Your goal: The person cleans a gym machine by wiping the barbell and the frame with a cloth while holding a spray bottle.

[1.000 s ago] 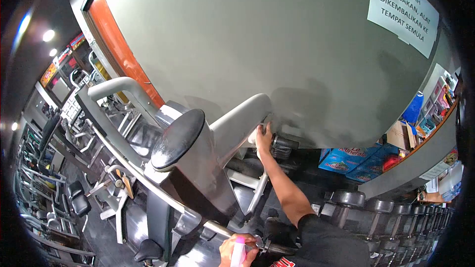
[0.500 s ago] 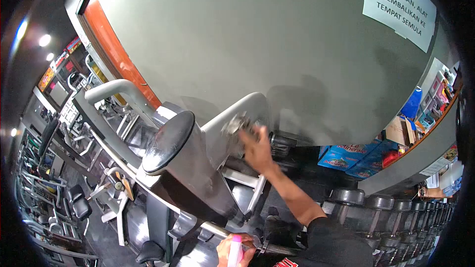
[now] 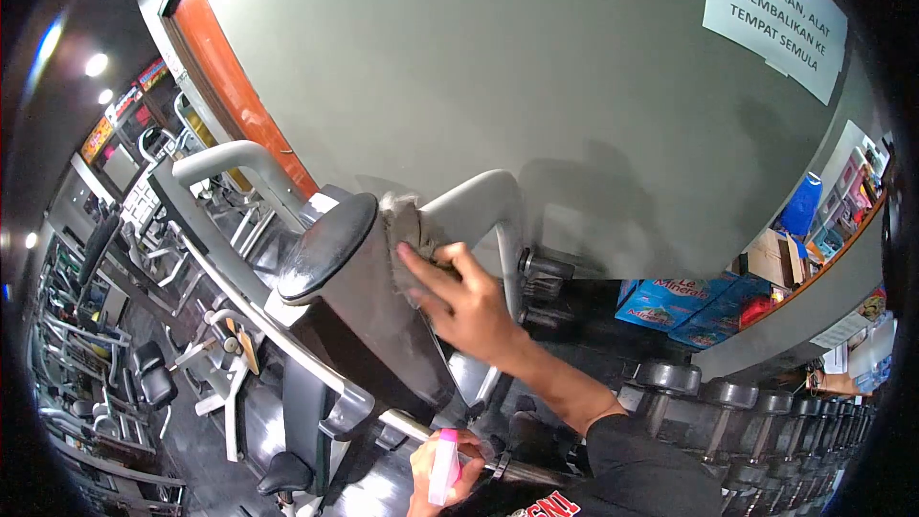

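Observation:
A crumpled grey cloth [image 3: 410, 230] is in my right hand [image 3: 467, 311], pressed against the upper side of a gym machine's grey housing [image 3: 378, 325]. My fingers bend over the cloth beside the machine's dark oval top [image 3: 330, 249]. Low in the view, my left hand [image 3: 426, 469] is wrapped around a spray bottle with a pink and white head [image 3: 444, 464]. Its lower body is hidden by my hand and the frame edge. A metal bar [image 3: 526, 472] runs close to that hand.
Curved grey handles [image 3: 225, 158] rise from the machine. A rack of dumbbells [image 3: 728, 393] stands on the right, with blue cartons [image 3: 661, 302] behind it. More gym machines [image 3: 91, 354] fill the left. A grey wall [image 3: 536, 67] faces me.
My right hand has moved left with the cloth, from near the curved handle to the housing beside the oval top. My left hand still holds the spray bottle.

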{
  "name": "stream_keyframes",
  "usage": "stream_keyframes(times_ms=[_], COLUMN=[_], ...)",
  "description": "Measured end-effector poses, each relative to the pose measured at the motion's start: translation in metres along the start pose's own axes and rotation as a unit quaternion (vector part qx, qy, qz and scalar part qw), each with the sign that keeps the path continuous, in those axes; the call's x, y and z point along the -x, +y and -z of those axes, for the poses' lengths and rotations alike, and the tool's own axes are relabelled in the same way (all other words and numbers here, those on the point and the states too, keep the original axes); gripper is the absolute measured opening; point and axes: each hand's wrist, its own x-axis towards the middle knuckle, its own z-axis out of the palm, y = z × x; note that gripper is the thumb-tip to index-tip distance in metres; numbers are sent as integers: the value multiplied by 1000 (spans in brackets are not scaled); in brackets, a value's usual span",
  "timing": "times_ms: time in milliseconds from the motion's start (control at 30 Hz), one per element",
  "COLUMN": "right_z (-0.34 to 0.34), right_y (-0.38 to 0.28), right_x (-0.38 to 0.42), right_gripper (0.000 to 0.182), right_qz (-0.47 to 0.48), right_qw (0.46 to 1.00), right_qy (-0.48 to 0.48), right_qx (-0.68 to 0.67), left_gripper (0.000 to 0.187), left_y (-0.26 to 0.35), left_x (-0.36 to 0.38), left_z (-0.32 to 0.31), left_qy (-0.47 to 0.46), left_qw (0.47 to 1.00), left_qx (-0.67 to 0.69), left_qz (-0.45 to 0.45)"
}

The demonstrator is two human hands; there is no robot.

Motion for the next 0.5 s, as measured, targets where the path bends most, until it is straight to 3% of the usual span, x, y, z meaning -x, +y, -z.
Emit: stream_keyframes(times_ms=[100,267,333,400,467,500], right_z=[6,4,11,13,15,17], right_y=[9,125,134,112,68,44], right_x=[-13,-32,-43,-41,-40,-38], right_gripper=[47,37,36,35,37,38], right_qz=[-46,-187,-219,-223,-171,-139], right_qw=[998,978,971,964,976,987], right_qy=[0,44,33,23,-13,-10], right_qx=[31,79,91,140,135,74], left_gripper=[28,27,27,26,26,25], left_y=[3,1,1,2,2,4], left_x=[0,0,0,-1,-4,-6], left_z=[-3,-2,-3,-3,-3,-2], left_qy=[20,21,17,17,16,7], left_qw=[1000,1000,1000,1000,999,1000], left_qx=[15,-1,-21,4,32,25], left_qz=[11,1,-9,2,12,4])
